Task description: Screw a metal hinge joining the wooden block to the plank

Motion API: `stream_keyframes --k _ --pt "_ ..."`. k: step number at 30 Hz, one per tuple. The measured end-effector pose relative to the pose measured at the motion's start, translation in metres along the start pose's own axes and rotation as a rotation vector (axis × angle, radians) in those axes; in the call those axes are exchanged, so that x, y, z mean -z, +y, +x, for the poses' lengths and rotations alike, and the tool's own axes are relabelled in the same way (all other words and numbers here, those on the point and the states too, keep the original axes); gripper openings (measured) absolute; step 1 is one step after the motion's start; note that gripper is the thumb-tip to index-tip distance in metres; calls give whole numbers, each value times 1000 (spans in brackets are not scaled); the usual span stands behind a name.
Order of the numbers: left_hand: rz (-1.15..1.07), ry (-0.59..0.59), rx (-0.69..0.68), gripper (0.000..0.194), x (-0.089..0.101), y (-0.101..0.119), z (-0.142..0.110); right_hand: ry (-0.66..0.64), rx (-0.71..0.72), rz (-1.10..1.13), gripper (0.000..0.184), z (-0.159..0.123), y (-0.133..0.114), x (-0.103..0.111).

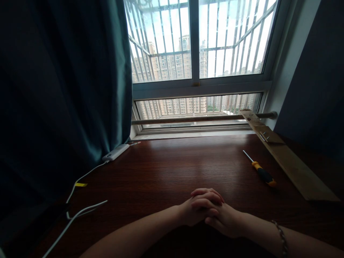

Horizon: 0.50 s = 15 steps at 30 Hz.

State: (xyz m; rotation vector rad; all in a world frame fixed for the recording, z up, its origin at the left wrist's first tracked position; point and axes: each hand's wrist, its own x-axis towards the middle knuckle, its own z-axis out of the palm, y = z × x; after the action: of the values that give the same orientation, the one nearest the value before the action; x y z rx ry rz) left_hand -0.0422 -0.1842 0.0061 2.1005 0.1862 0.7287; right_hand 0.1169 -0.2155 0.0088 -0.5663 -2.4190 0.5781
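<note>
My left hand and my right hand rest clasped together on the dark wooden table, fingers interlaced and closed around each other, holding no object. A bracelet circles my right wrist. The nearest tool is a screwdriver with a yellow and black handle, lying on the table up and to the right of my hands, apart from them.
A long wooden board with a small metal fitting lies diagonally at the right. A white power bank with white cables sits at the left by a dark curtain. A barred window stands behind.
</note>
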Motion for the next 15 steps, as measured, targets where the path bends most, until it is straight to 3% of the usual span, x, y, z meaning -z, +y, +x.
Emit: stream_keyframes --k 15 --pt "-2 94 -85 34 -5 -5 -1 49 -37 -63 30 4 -2 1"
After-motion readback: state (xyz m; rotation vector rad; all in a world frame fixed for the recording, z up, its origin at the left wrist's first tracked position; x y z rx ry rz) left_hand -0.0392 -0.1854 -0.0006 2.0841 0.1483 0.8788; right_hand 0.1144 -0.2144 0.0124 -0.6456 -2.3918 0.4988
